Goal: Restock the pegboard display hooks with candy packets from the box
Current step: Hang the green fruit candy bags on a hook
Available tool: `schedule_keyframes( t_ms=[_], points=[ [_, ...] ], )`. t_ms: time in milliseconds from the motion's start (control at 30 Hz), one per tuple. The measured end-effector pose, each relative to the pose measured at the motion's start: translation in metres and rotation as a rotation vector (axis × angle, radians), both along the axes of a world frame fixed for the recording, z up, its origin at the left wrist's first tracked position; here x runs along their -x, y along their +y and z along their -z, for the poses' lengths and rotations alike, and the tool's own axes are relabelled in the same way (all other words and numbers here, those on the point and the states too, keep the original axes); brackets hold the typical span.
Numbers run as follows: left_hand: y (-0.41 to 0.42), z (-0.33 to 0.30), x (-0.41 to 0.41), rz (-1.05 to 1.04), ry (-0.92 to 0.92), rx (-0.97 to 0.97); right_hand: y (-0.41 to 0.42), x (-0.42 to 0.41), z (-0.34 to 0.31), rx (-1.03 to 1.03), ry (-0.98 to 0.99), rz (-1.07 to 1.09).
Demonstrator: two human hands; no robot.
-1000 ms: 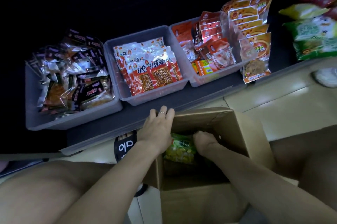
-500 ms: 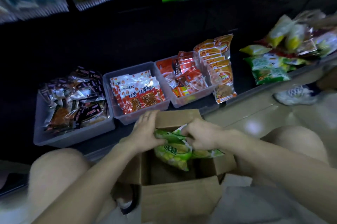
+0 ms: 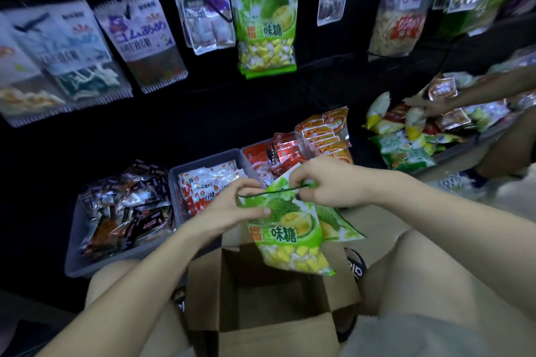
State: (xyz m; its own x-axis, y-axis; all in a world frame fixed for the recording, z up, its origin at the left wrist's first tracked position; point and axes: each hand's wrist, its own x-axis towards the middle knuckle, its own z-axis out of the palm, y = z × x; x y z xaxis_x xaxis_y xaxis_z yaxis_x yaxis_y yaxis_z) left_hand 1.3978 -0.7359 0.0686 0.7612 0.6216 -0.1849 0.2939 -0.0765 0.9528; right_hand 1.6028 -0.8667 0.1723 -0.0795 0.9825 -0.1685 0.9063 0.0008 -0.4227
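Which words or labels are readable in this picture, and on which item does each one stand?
"味糖": held green candy packet, gripped by the left hand and right hand; the character before is half hidden.
"味糖": green packet on the hook.
"ゴムあめ": white and purple packet; smaller print blurred.
"红烧": red and white packets in the grey bin.
Partial "lo": black slipper.
All other packets: too blurred.
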Motion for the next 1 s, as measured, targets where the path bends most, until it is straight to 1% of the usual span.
schedule_keyframes(
  t_ms=[67,167,300,400,500,567,633,700,767,833,900,933,1000],
  points=[
    [-0.007,-0.017,-0.007,0.080,-0.023,-0.118,0.000,-0.002,-0.014,-0.008,0.017,0.015],
    [-0.014,-0.040,-0.017,0.120,-0.069,-0.207,0.006,-0.002,-0.029,-0.018,0.003,0.014],
    [-0.014,-0.057,-0.023,0.059,-0.091,-0.254,0.019,-0.005,-0.040,-0.078,-0.067,0.021],
    [-0.012,-0.064,-0.022,0.032,-0.095,-0.299,0.026,-0.009,-0.042,-0.114,-0.035,0.060],
    [-0.005,-0.069,-0.020,-0.003,-0.119,-0.301,0.028,-0.020,-0.037,-0.210,0.117,0.110],
    [-0.001,-0.073,-0.017,-0.059,-0.155,-0.288,0.026,-0.029,-0.035,-0.300,0.244,0.191],
    [0.002,-0.077,-0.014,-0.127,-0.196,-0.252,0.022,-0.039,-0.030,-0.359,0.313,0.379],
    [0.007,-0.080,-0.014,-0.203,-0.231,-0.224,0.018,-0.051,-0.024,-0.356,0.364,0.585],
    [0.013,-0.085,-0.015,-0.265,-0.262,-0.183,0.012,-0.056,-0.016,-0.281,0.565,0.709],
    [0.018,-0.090,-0.020,-0.314,-0.295,-0.134,0.009,-0.051,-0.005,-0.168,0.807,0.710],
    [0.020,-0.096,-0.029,-0.327,-0.338,-0.094,0.009,-0.040,0.002,-0.128,0.969,0.620],
    [0.020,-0.099,-0.034,-0.325,-0.347,-0.072,0.012,-0.035,0.005,-0.147,1.002,0.572],
    [0.021,-0.106,-0.044,-0.318,-0.367,-0.034,0.020,-0.026,0.005,-0.239,0.993,0.548]
  ],
)
